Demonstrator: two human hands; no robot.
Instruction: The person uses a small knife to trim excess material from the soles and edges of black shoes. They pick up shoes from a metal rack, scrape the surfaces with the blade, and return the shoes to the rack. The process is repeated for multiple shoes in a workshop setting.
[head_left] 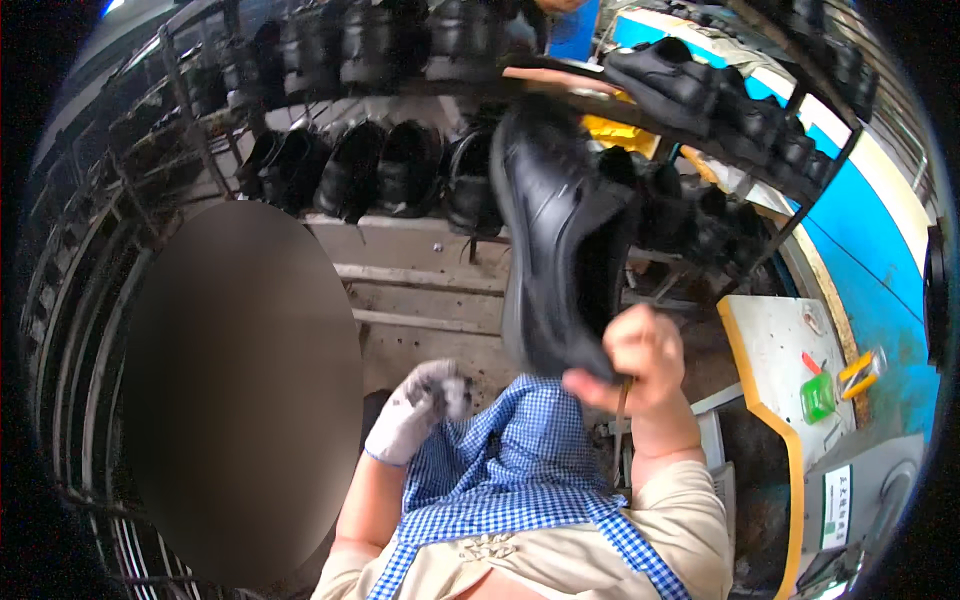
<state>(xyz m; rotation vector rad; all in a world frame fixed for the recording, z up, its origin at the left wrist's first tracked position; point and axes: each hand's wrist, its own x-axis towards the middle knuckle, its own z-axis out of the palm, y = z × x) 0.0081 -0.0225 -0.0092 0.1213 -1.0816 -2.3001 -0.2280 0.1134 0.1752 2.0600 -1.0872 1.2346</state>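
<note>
A black leather shoe (545,230) hangs toe up in front of me, its dark opening turned to the right. Bare and closed, my right hand (645,360) grips it at the heel. A thin brownish strip (621,430) runs down from beneath that hand; what it belongs to is hidden. Lower and to the left, my left hand (412,408) wears a whitish glove with dark stains at the fingers. Its fingers are curled in above the blue checked apron (540,430), apart from the shoe. Whatever those blurred fingers hold, if anything, cannot be made out.
Metal racks with black shoes (408,170) stretch across the back, on two levels. At the right stands a white table (780,345) with a yellow edge, carrying a green container (817,398) and a yellow-handled tool (862,374). A large blurred oval covers the left side.
</note>
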